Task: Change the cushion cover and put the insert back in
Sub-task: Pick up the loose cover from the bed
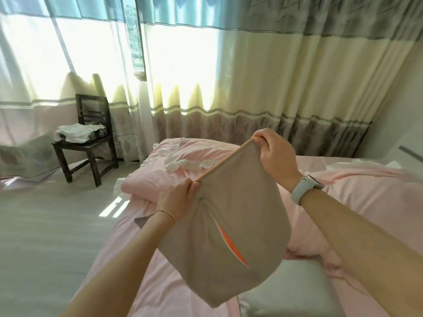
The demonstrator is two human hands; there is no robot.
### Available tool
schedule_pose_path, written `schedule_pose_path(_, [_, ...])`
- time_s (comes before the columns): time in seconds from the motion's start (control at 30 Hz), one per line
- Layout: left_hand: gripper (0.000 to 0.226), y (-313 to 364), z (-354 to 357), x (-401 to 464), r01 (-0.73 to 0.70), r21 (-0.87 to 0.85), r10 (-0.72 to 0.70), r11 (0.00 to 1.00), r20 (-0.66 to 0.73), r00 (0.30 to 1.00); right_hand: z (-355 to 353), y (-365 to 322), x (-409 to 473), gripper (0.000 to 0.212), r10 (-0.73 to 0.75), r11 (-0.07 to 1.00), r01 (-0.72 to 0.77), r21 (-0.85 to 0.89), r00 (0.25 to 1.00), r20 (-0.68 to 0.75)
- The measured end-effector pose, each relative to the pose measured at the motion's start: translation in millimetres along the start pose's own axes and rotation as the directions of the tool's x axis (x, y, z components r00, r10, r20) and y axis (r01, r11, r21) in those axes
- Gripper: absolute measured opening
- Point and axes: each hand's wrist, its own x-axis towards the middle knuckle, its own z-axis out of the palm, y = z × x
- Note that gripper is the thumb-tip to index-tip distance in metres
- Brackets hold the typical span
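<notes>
A beige cushion cover (238, 220) hangs in the air over the bed, held by its top edge. My left hand (176, 197) pinches the lower left corner of that edge and my right hand (273, 154) pinches the upper right corner, so the edge is pulled taut. A slit in the cover's front shows an orange lining (231, 243). A white cushion insert (290, 287) lies on the bed beneath the cover, partly hidden by it.
The bed has a pink sheet (366, 193) and a pink pillow with white frills (174, 163) at its head. A dark wooden chair (91, 143) with white cloth on it stands at the left by the curtains (263, 76). Pale floor lies left of the bed.
</notes>
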Motion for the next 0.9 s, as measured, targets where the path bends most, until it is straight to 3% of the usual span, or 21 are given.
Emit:
schedule_pose_path(0.07, [0.035, 4.2, -16.1, 2.6, -0.072, -0.005, 0.072, 0.997, -0.018, 0.997, -8.3, 8.1, 3.8, 0.019, 0.018, 1.0, -0.018, -0.02, 1.0, -0.017])
schedule_pose_path(0.17, [0.034, 13.3, -41.5, 5.8, -0.14, 0.167, 0.14, 0.976, 0.01, 0.99, -15.3, 16.2, 3.2, 0.015, 0.042, 0.997, -0.043, -0.067, 0.999, -0.009])
schedule_pose_path(0.27, [0.033, 13.2, -56.8, 10.2, -0.161, 0.335, 0.127, 0.928, 0.121, 0.985, -11.0, 17.0, -5.5, 0.014, 0.057, 0.996, -0.058, -0.069, 0.998, -0.019])
schedule_pose_path(0.33, [0.032, 8.8, -58.7, 14.9, -0.134, 0.328, 0.074, 0.935, 0.188, 0.979, -4.7, 14.2, -13.1, 0.013, 0.054, 0.997, -0.054, -0.051, 0.998, -0.012])
schedule_pose_path(0.4, [0.023, 1.1, -56.9, 22.8, -0.023, 0.121, 0.0, 0.992, 0.182, 0.983, 1.2, 10.6, -21.4, 0.014, 0.023, 0.999, -0.023, -0.029, 1.0, -0.008])
schedule_pose_path(0.47, [0.013, -8.1, -56.8, 30.4, 0.137, -0.171, -0.116, 0.976, 0.123, 0.986, 3.8, 5.5, -28.5, 0.019, 0.012, 0.999, -0.013, 0.038, 1.0, 0.018])
schedule_pose_path(0.53, [0.008, -14.8, -57.7, 33.2, 0.29, -0.445, -0.265, 0.847, 0.12, 0.957, 4.6, -0.4, -37.2, 0.023, -0.012, 0.988, -0.001, 0.153, 0.996, 0.087])
schedule_pose_path(0.6, [0.005, -14.9, -59.0, 31.5, 0.353, -0.68, -0.346, 0.643, 0.153, 0.926, 7.6, -6.3, -49.9, 0.018, -0.053, 0.96, -0.015, 0.279, 0.971, 0.233])
schedule_pose_path(0.63, [0.009, -13.6, -58.9, 30.5, 0.346, -0.762, -0.356, 0.548, 0.162, 0.92, 10.6, -11.2, -59.6, 0.013, -0.067, 0.941, -0.06, 0.334, 0.932, 0.356])
schedule_pose_path(0.7, [0.017, -11.5, -58.3, 30.5, 0.305, -0.845, -0.339, 0.439, 0.158, 0.927, 17.4, -24.1, -80.1, 0.016, -0.137, 0.915, -0.146, 0.376, 0.765, 0.63])
schedule_pose_path(0.77, [0.021, -8.4, -59.4, 31.0, 0.292, -0.844, -0.3, 0.451, 0.165, 0.939, 25.0, -34.7, -93.7, 0.024, -0.198, 0.933, -0.153, 0.326, 0.539, 0.819])
schedule_pose_path(0.8, [0.023, -6.6, -60.0, 31.1, 0.287, -0.833, -0.274, 0.472, 0.171, 0.946, 28.7, -38.1, -95.7, 0.026, -0.188, 0.938, -0.169, 0.302, 0.483, 0.855])
schedule_pose_path(0.83, [0.024, -4.7, -60.9, 31.5, 0.277, -0.824, -0.25, 0.495, 0.171, 0.953, 31.8, -40.2, -93.0, 0.026, -0.17, 0.932, -0.195, 0.304, 0.505, 0.846])
schedule_pose_path(0.9, [0.026, -0.9, -64.9, 31.3, 0.234, -0.815, -0.204, 0.531, 0.145, 0.968, 39.3, -38.2, -79.1, 0.026, -0.095, 0.93, -0.199, 0.309, 0.683, 0.725])
